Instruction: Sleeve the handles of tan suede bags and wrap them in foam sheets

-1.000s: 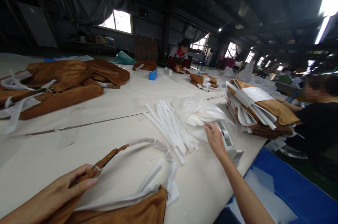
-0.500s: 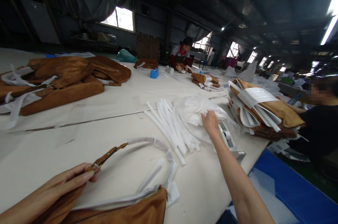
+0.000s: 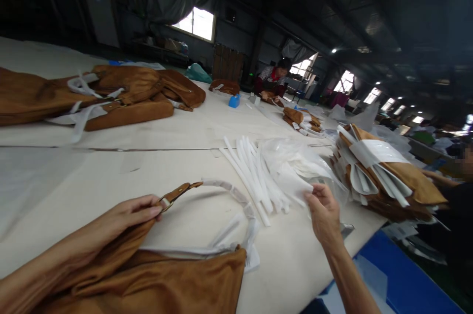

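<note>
At four o'clock, newly pinching thin white sheet (image 3: 295, 185) in right hand (image 3: 325, 211); gripping brown leather strap (image 3: 180, 190) with left hand (image 3: 139, 210), leaving neither free.

Brown bag (image 3: 185, 287), white sheet (image 3: 295, 185), cream tabletop (image 3: 284, 274).

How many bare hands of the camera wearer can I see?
2: left hand, holding a brown leathery strap by its brass-coloured buckle; right hand, pinching a thin white sheet.
</note>
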Available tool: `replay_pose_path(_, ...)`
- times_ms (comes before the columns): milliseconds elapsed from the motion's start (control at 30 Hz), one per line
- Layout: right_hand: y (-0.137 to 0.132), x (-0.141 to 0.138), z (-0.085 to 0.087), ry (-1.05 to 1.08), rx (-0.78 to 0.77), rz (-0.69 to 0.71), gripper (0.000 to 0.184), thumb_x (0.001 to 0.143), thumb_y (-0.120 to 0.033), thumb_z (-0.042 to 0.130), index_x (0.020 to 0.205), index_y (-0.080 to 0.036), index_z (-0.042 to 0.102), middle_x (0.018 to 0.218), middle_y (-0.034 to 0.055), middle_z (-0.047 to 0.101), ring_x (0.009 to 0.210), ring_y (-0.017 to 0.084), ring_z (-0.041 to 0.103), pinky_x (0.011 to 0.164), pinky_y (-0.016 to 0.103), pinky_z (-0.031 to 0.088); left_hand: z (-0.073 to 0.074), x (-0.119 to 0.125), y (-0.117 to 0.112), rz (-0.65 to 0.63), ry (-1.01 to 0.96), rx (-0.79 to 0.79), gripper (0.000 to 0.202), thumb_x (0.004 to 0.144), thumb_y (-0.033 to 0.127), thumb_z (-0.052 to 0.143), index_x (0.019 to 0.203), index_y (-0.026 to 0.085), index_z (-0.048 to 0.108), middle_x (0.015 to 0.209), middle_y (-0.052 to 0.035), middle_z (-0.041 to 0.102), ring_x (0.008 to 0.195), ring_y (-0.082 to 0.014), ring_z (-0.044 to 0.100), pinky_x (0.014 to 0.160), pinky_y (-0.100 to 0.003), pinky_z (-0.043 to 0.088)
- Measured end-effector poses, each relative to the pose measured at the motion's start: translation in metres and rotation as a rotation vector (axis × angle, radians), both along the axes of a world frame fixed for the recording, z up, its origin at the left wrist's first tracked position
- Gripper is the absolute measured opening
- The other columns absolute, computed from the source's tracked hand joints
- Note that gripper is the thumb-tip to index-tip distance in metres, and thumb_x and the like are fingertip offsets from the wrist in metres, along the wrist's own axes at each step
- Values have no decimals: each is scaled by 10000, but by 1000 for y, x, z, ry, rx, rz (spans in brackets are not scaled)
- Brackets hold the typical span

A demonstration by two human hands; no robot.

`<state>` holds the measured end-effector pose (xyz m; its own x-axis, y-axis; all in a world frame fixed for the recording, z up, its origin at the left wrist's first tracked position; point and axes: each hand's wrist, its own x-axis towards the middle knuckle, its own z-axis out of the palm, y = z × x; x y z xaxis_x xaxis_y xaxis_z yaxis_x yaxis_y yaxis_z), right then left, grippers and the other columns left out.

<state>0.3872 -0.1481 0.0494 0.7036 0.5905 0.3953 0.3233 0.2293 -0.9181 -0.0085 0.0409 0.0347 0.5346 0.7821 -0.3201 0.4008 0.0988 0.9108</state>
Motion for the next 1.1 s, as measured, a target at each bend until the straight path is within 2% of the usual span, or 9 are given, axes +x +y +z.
replay_pose_path(133, 16, -55, -4, 236, -48, 282, 257, 702, -304, 773, 887, -218, 616, 766, -18, 619, 685, 135, 555, 611, 248, 446, 12, -3, -12, 13, -208, -133, 434, 648, 582, 742, 801, 197, 614, 761, 12, 617, 735, -187, 550, 659, -234, 404)
replay_pose_path(267, 53, -115, -16, 255, -187, 478, 227, 685, -322, 782, 811, -202, 636, 703, -19, 612, 614, 120, 527, 578, 239, 443, 12, -13, -17, 19, -395, -230, 363, 665, 453, 780, 835, 184, 604, 955, -71, 695, 789, -186, 578, 673, -244, 409)
replay_pose_path(400, 81, -166, -28, 185, -208, 587, 184, 656, -313, 750, 712, -212, 606, 816, 20, 666, 689, 156, 571, 572, 251, 462, 7, -20, -20, 2, -560, -414, 395, 641, 388, 829, 856, 183, 569, 1006, -93, 702, 643, -121, 549, 583, -220, 365)
replay_pose_path(467, 88, -181, -35, 137, -246, 585, 157, 643, -288, 719, 681, -221, 583, 717, 2, 633, 624, 151, 546, 530, 251, 442, 4, -20, -21, 2, -601, -416, 419, 630, 394, 839, 879, 182, 577, 983, -75, 695, 636, -113, 548, 597, -218, 371)
replay_pose_path(600, 87, -194, -42, 124, -334, 623, 99, 615, -226, 655, 666, -231, 571, 561, -42, 536, 528, 144, 492, 502, 254, 415, -4, -16, -21, 7, -641, -344, 384, 626, 377, 846, 850, 161, 621, 829, -15, 644, 689, -126, 549, 654, -223, 383)
replay_pose_path(700, 81, -203, -38, 234, -362, 760, 248, 622, -212, 646, 869, -219, 667, 726, -4, 663, 666, 181, 595, 607, 276, 473, -11, -13, -20, 6, -631, -291, 376, 637, 383, 838, 851, 143, 644, 775, 5, 604, 684, -126, 517, 651, -228, 359)
replay_pose_path(800, 80, -214, -34, 400, -360, 829, 385, 665, -293, 723, 1039, -219, 667, 921, 29, 715, 832, 216, 648, 720, 306, 510, -16, -11, -19, 27, -598, -251, 374, 660, 415, 813, 850, 143, 639, 742, 20, 577, 659, -123, 484, 640, -233, 333)
replay_pose_path(933, 88, -215, -39, 526, -370, 767, 368, 691, -382, 770, 1010, -233, 664, 896, 19, 726, 736, 190, 654, 626, 280, 506, -12, -14, -19, 34, -541, -181, 363, 666, 436, 806, 822, 148, 650, 726, 27, 568, 676, -129, 474, 644, -230, 317)
replay_pose_path(1100, 107, -202, -50, 369, -603, 749, 226, 568, -246, 765, 766, -175, 683, 624, 2, 668, 472, 137, 542, 416, 228, 397, -2, -18, -22, -17, -514, -177, 374, 663, 443, 794, 866, 154, 672, 764, 21, 600, 711, -139, 512, 664, -234, 347)
